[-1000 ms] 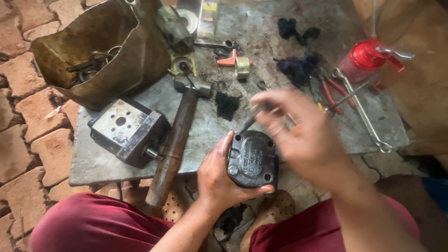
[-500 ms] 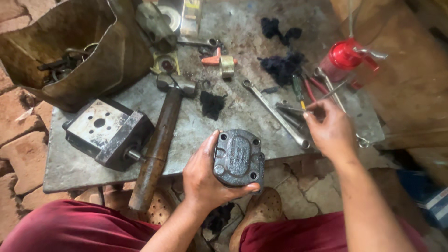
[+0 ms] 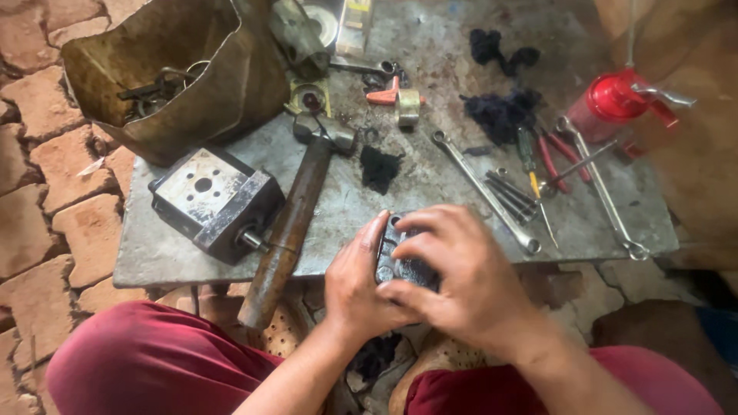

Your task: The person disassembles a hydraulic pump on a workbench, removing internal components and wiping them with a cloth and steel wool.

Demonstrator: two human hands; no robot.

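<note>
Right now both hands hold one dark metal block [image 3: 400,265] at the near edge of the table [image 3: 430,192]. The left hand [image 3: 357,288] cups the block from the left side, with its fingers [image 3: 377,234] pressed together along the block's edge. The right hand [image 3: 461,280] lies over the top of the block, and its fingers [image 3: 430,223] are curled down and a bit spread, gripping it. Most of the block is hidden under the right hand, so only a small dark part shows between the two hands.

On the table to the left sits a big grey metal box part [image 3: 215,200] with a round hole in its top and a short rod sticking out of its side. Just beside it lies a hammer [image 3: 296,207] with a long brown handle that hangs over the near edge. Far to the left stands an old brown bag [image 3: 207,84] with metal bits inside.

Near the right hand lies a long wrench [image 3: 480,188], and some thin metal rods [image 3: 509,196] lie just beside it. Farther right are pliers with red grips [image 3: 555,157] and another long wrench [image 3: 607,196]. A red oil can [image 3: 615,100] stands at the far right. Dark rags [image 3: 500,111] lie in the far middle, and one small dark rag [image 3: 380,167] lies near the hammer's head. Red trousers [image 3: 154,361] show at the near bottom, and bricks [image 3: 38,154] cover the floor on the left.
</note>
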